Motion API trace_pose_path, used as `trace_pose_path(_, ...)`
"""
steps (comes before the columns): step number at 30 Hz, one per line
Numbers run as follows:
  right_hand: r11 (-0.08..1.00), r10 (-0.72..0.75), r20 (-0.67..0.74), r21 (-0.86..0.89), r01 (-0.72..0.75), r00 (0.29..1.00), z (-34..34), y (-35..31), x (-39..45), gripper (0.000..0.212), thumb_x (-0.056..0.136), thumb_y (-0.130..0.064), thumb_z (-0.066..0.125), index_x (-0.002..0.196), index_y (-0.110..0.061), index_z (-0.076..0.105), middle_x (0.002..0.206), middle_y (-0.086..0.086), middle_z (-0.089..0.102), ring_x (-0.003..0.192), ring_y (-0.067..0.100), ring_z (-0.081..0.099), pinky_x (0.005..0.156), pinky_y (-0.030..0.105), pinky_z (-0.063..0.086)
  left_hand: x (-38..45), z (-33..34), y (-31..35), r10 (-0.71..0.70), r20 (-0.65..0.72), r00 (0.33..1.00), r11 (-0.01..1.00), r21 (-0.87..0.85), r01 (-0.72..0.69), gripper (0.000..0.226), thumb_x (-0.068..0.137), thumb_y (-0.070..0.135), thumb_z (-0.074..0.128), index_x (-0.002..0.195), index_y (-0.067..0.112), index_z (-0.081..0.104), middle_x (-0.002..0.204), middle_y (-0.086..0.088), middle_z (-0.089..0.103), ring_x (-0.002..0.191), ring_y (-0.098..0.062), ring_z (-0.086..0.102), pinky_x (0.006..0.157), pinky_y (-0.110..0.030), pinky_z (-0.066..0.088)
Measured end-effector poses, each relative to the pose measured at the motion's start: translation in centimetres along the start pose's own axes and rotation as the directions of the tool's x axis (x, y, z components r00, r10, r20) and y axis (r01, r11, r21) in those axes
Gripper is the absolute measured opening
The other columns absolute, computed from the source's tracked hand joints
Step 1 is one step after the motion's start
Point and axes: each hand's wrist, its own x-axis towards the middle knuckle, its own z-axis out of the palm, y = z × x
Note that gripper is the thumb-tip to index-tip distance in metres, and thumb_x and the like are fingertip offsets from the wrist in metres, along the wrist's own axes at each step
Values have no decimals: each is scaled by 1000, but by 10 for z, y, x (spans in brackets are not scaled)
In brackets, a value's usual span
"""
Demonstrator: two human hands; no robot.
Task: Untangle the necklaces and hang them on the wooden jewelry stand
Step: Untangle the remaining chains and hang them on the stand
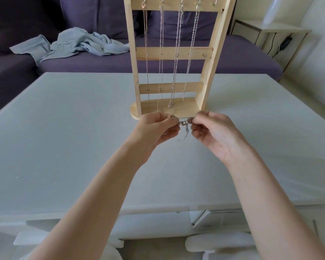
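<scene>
A tall wooden jewelry stand point(207, 76) rises from the far middle of the pale table point(64, 139). Several thin silver necklaces point(160, 59) hang from hooks on its top bar, down to its base. Just in front of the base, a small tangled silver chain point(184, 125) is stretched between my two hands. My left hand point(156, 128) pinches one end of it, and my right hand point(212, 132) pinches the other end. A short loose bit of the chain dangles below the knot.
A purple sofa point(176, 61) runs behind the table, with a crumpled light-blue cloth point(77, 44) lying on it. At the far right stands a white side table point(281, 34) with a black cable. White chair parts point(219, 243) sit under the near table edge.
</scene>
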Motion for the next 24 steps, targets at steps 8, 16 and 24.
trace_pose_path(8, 992, 0, 44, -125, 6, 999, 0, 1, -2, 18, 84, 3, 60, 71, -10, 62, 58, -1, 61, 52, 9, 50, 51, 18, 44, 0, -1, 2, 50, -18, 999, 997, -56, -50, 16, 83, -4, 63, 76, 6, 53, 79, -10, 61, 69, -12, 65, 75, -19, 56)
trace_pose_path(16, 960, 26, 173, -280, 24, 985, -2, 3, -2, 9, 83, -2, 66, 77, -8, 70, 60, -2, 63, 53, 7, 51, 52, 16, 43, 0, 0, 3, 117, -42, 992, 993, 9, -116, 18, 81, -7, 65, 76, 6, 54, 75, -7, 57, 64, -10, 62, 72, -17, 55)
trace_pose_path(24, 928, 8, 131, -370, 41, 991, 0, 4, -2, 11, 81, -3, 65, 70, -7, 68, 56, -3, 58, 52, 8, 49, 53, 18, 41, 0, 1, 2, 211, -34, 977, 956, 217, -198, 19, 80, -10, 64, 78, 8, 57, 80, -5, 57, 74, -17, 58, 76, -20, 56)
